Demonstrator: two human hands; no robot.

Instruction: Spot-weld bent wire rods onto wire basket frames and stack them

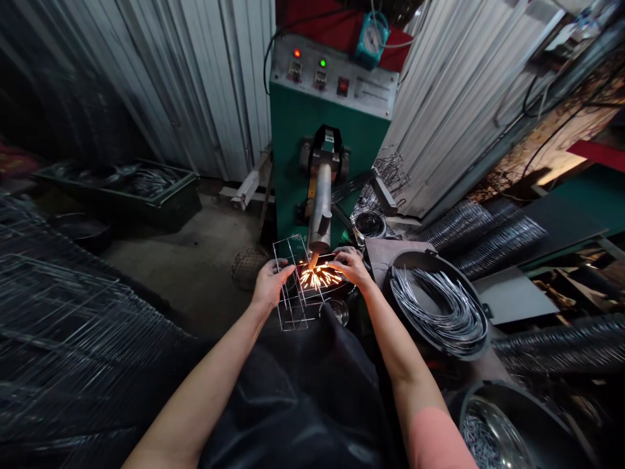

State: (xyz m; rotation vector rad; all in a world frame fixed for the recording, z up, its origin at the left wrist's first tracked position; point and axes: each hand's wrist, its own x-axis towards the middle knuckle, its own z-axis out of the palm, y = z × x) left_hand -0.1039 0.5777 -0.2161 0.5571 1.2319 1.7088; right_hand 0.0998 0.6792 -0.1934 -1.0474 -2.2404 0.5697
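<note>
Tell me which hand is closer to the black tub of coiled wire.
Right. The right hand is just left of the black tub of coiled wire, apart from it; the left hand is farther left, holding a wire frame.

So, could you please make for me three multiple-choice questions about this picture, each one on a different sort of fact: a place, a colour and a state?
1. Where is the coil of bare wire?
A) In a round black pan to the right of the right hand
B) Hanging on the corrugated wall
C) Under the left hand

2. What colour is the lower body of the spot welding machine?
A) Blue
B) Green
C) Yellow

3. What is happening where the metal electrode arm meets the wire frame?
A) Sparks are flying
B) Water is running down
C) Nothing, the frame lies on the floor

Answers:
1. A, the coil lies inside the pan beside the right hand.
2. B, green paint shows below the control panel.
3. A, orange sparks spray out between the hands.
</note>
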